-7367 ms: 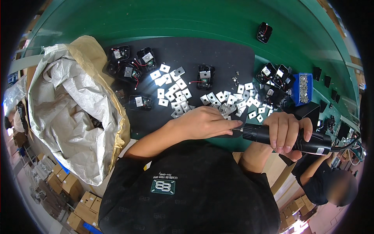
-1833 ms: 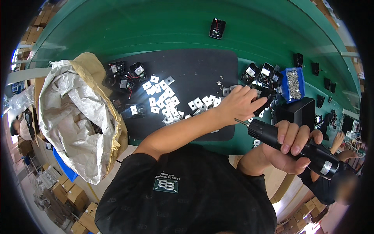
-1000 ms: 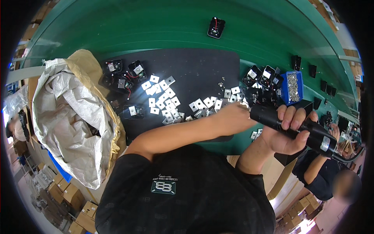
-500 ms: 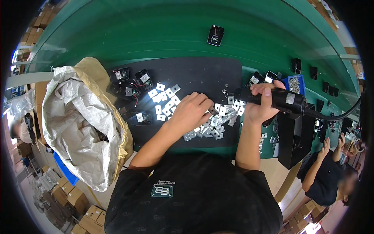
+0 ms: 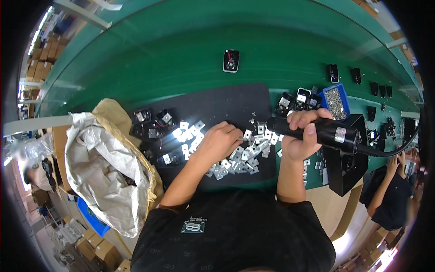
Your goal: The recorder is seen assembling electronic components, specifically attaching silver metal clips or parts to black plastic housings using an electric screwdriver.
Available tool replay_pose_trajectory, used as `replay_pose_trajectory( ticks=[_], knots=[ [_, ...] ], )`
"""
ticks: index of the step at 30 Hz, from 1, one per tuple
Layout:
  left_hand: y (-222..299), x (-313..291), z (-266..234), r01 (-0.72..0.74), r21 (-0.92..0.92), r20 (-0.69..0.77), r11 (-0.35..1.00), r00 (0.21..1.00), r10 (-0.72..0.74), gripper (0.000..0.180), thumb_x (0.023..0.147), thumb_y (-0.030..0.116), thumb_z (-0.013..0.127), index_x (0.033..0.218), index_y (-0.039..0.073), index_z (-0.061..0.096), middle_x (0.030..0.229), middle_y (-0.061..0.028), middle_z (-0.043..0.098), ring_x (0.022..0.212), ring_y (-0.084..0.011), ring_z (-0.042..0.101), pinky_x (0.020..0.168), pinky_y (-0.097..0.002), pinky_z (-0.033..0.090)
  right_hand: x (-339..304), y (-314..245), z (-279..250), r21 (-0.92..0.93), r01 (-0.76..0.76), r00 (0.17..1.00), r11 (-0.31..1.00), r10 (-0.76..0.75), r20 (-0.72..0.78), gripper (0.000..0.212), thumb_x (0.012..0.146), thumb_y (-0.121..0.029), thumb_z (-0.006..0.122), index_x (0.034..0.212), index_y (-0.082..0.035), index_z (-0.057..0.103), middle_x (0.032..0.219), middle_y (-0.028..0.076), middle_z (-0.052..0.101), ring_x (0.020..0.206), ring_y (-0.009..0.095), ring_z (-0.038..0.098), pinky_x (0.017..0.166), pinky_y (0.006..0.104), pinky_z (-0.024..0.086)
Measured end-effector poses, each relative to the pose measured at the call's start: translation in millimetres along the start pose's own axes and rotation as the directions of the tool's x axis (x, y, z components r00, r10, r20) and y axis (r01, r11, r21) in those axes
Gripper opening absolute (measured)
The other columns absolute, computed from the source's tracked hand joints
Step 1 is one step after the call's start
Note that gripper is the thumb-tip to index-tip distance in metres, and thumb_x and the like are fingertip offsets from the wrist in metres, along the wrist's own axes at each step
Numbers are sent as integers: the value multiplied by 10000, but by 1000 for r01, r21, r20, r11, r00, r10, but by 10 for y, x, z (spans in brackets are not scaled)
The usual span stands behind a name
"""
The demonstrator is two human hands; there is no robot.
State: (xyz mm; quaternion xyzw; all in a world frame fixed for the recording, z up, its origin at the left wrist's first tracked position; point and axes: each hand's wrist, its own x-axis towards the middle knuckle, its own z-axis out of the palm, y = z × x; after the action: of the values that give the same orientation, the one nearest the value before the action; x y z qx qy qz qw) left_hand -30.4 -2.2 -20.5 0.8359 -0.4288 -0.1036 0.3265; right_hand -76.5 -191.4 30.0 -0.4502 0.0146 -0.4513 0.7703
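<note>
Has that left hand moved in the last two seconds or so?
Yes, the left hand moved leftward, from the black mat's right edge to around its middle.

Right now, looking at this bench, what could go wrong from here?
The left hand is close against loose metal plates and could scatter them. The right hand grips a black power driver near an open blue tray of small metal parts; a swing might knock the tray. The trailing cord may snag.

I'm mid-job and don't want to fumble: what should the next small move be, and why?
Probably pick up the nearest metal plate with the left hand: it lies close beside that hand, while the right hand grips the black corded driver.
</note>
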Motion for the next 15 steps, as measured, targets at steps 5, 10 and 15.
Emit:
replay_pose_trajectory(
  ticks=[5,10,15],
  knots=[
    [-297,357,-302,58,13,-263,998,963,-52,117,748,127,696,819,54,638,805,-101,617,789,-294,602,711,-393,492,-50,-125,-2,36,-12,1000,999,12,5,456,811,-138,661,1167,-45,390,697,46,518,569,149,502,598,333,468],
    [-769,982,-667,264,-3,-482,964,845,-233,126,780,147,688,819,35,645,802,-128,615,750,-278,608,683,-385,488,-78,-174,-33,30,-18,999,999,17,32,446,823,-158,640,1181,-49,397,713,36,496,581,142,489,589,312,443],
    [-932,1353,-642,365,138,-550,921,801,-235,172,767,170,723,833,24,661,873,-133,649,739,-250,637,651,-372,500,-36,-161,-63,31,13,1000,999,-13,-16,462,799,-116,672,1151,-37,384,699,50,527,578,151,515,590,322,478]
  ],
)
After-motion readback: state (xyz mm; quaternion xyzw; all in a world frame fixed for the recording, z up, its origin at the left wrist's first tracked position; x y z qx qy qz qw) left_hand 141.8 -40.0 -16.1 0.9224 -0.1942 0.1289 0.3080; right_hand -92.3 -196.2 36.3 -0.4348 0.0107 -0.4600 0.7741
